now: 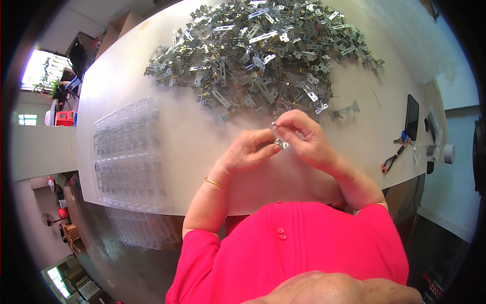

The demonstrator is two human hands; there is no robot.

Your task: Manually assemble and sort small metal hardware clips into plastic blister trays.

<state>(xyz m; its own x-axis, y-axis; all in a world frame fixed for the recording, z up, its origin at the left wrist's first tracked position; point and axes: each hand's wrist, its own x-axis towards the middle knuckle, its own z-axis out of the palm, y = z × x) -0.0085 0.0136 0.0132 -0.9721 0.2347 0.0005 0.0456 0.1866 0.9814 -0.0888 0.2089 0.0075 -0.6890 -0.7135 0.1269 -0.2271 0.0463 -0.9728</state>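
You are pinching a small silvery metal bracket (281, 145) between your left hand (248, 151) and right hand (304, 139), near the far heap of grey metal brackets (263, 50).

Metal bracket heap (263, 50) at table (152, 76) far side, clear trays (126, 157) left, phone (411, 116) and keys (397, 149) right.

We have a single head view: a fisheye worn on the head, looking steeply down and forward, close above both hands. Just beyond the fingers (283, 121) lies the metal parts pile (263, 50); left of them, clear trays (129, 152). Table edges (152, 213) bow toward the rim.
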